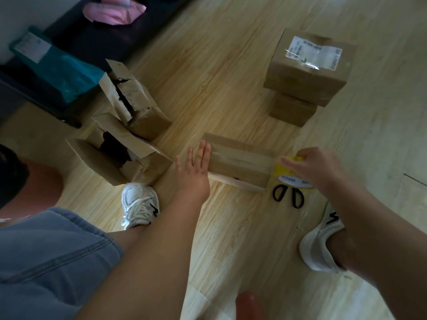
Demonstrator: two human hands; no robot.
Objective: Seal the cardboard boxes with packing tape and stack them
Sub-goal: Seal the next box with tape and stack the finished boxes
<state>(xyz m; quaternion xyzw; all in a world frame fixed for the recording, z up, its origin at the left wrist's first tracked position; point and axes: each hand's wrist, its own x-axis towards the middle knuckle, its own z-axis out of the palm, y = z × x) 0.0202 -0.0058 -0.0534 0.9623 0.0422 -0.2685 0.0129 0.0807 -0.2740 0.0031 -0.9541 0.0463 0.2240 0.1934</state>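
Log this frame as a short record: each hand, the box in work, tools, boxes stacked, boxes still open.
left hand: flat, straight fingers against the left end of the long box
right hand: grips the yellow tape roll at the box's right end
tape strip: lies along the box top
scissors: on the floor beside the roll
stacked: labelled box on a smaller box
open: two boxes at left

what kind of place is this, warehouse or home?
Likely a home room, not a warehouse: wood-look floor, dark low furniture holding a teal mailer bag, and a cardboard box being taped right on the floor.
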